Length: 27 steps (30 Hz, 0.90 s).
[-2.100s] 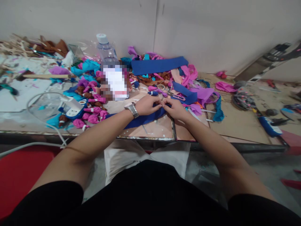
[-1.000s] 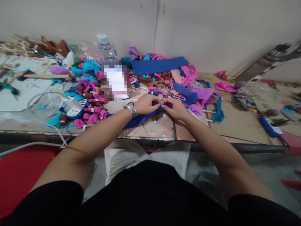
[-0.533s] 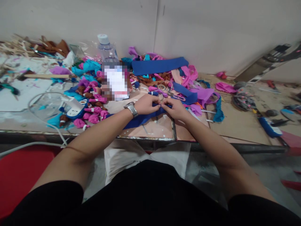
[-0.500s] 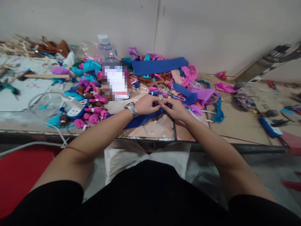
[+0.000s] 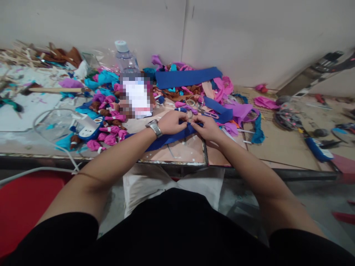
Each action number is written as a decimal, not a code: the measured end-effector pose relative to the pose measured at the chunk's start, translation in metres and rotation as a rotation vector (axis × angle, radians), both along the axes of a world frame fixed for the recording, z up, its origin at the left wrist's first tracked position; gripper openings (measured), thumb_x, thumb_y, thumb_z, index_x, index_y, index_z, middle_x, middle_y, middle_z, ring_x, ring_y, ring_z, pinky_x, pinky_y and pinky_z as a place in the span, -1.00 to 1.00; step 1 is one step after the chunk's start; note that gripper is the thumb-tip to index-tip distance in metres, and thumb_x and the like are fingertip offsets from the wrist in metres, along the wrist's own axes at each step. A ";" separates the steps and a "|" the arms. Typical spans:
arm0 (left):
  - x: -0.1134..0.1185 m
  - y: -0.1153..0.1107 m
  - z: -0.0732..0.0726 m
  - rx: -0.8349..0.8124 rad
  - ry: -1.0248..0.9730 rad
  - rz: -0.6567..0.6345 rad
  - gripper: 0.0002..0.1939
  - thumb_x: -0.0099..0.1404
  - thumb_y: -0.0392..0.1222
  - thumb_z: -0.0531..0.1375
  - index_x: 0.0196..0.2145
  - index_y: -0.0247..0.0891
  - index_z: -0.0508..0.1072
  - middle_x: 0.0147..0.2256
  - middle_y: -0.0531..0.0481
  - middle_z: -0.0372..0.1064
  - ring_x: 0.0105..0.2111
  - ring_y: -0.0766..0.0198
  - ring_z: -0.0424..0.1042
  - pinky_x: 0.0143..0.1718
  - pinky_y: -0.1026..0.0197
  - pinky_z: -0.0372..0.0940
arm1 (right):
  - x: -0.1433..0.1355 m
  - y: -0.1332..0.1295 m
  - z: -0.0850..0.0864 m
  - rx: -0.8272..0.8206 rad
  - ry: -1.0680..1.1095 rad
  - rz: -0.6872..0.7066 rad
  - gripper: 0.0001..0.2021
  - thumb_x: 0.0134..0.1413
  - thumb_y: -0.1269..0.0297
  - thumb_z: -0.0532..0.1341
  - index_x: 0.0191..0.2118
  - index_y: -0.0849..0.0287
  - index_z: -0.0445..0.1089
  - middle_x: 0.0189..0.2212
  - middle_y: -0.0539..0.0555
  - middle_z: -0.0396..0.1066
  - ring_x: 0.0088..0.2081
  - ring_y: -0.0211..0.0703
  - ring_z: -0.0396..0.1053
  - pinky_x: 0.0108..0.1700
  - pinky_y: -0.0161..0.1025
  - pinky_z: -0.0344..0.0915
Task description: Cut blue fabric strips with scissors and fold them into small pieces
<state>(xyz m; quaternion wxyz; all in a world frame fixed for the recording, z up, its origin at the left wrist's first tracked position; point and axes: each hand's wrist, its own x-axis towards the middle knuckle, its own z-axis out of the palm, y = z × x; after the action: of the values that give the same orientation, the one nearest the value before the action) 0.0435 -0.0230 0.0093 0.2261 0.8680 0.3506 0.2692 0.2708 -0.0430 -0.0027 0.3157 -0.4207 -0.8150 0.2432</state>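
Note:
A dark blue strip [image 5: 173,140], fabric or crepe paper, lies under my hands and trails left beneath my left wrist. My left hand [image 5: 173,122], with a metal watch at the wrist, pinches the strip's far end. Facing it, my right hand [image 5: 207,127] pinches the same end, its fingertips close to the left ones. What sits between the fingertips is mostly hidden. Just beyond the hands are a roll of tape [image 5: 190,102], scissors [image 5: 209,113] with pinkish handles and another blue strip [image 5: 217,110].
Several bundled pink and brown pieces [image 5: 111,138] lie left of my hands, beside a blue-and-white power socket [image 5: 90,129] with a cable. A bottle [image 5: 127,59] and a blurred lit screen [image 5: 137,96] stand behind. Cardboard [image 5: 274,144] and tools lie right; a red stool [image 5: 27,207] is lower left.
Both hands stay in nearly the same place. The fingers have shifted slightly on the blue strip, and the gap between the fingertips is a little wider.

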 end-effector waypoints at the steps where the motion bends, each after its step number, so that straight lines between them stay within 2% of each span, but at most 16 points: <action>1: 0.000 0.000 0.000 -0.002 0.001 0.002 -0.78 0.24 -0.17 0.18 -0.28 -0.27 0.61 -0.35 -0.04 0.59 -0.37 0.21 0.47 -0.26 0.17 0.24 | 0.000 0.000 0.000 0.000 0.003 -0.002 -0.76 0.28 0.10 0.19 -0.30 0.15 0.43 -0.34 0.09 0.53 -0.30 -0.08 0.38 -0.16 -0.16 0.26; 10: -0.001 0.003 0.000 0.012 0.033 0.043 -0.77 0.19 -0.24 0.15 -0.30 -0.26 0.61 -0.36 -0.03 0.58 -0.39 0.21 0.44 -0.29 0.16 0.22 | 0.000 0.000 -0.001 0.020 0.009 -0.034 -0.74 0.29 0.06 0.20 -0.30 0.13 0.43 -0.34 0.10 0.54 -0.29 -0.07 0.39 -0.15 -0.14 0.28; 18: 0.001 -0.002 0.002 -0.009 0.014 -0.072 -0.75 0.34 -0.08 0.18 -0.28 -0.29 0.59 -0.36 -0.05 0.58 -0.38 0.23 0.46 -0.26 0.18 0.24 | -0.002 -0.003 0.000 0.033 -0.018 0.019 -0.77 0.26 0.12 0.18 -0.33 0.15 0.43 -0.35 0.08 0.54 -0.31 -0.10 0.38 -0.17 -0.17 0.26; 27: 0.000 0.000 0.000 -0.019 0.013 -0.057 -0.74 0.34 -0.08 0.19 -0.27 -0.29 0.61 -0.37 -0.05 0.58 -0.40 0.23 0.45 -0.28 0.18 0.23 | 0.000 -0.002 -0.002 0.021 0.007 0.001 -0.78 0.23 0.13 0.23 -0.31 0.15 0.50 -0.35 0.08 0.57 -0.30 -0.08 0.43 -0.16 -0.17 0.29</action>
<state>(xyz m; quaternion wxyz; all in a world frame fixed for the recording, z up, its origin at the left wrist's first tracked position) 0.0432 -0.0234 0.0089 0.2394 0.8772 0.3298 0.2538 0.2705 -0.0447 -0.0044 0.3228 -0.4162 -0.8166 0.2362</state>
